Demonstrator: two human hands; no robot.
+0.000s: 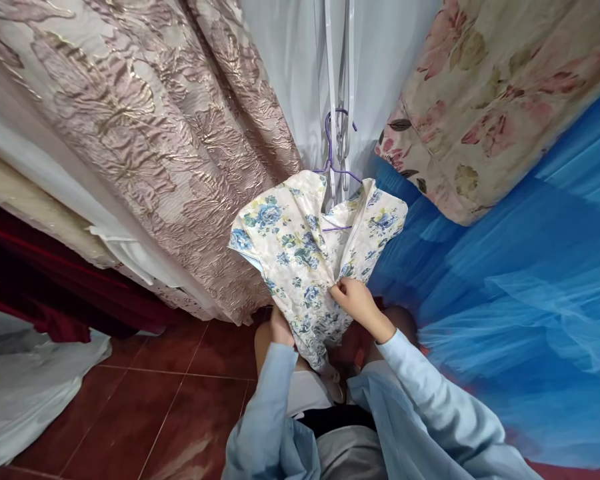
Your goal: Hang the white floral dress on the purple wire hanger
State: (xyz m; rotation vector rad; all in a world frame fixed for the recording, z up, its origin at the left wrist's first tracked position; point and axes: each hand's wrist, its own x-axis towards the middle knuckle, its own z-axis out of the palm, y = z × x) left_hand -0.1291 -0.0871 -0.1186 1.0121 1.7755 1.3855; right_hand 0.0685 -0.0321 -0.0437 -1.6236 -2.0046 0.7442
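Note:
A white dress [290,260] with blue flowers hangs from a purple hanger [329,143], with its neck opening spread in a deep V. My right hand [356,300] is closed in a pinch at the bottom of this V, where the two edges of the opening meet. Whether a small fastener sits between the fingertips is hidden. Lower down, my left hand [281,328] holds the left side of the dress, its fingers mostly behind the cloth. The lower end of the dress hangs between my knees.
White straps [331,73] hang by the hanger's hook. A pink brocade cloth [180,147] is on the left, with a dark red one [45,273] beyond it. Blue tulle [530,287] and a floral cloth [485,120] hang on the right. Red tiles [145,407] cover the floor.

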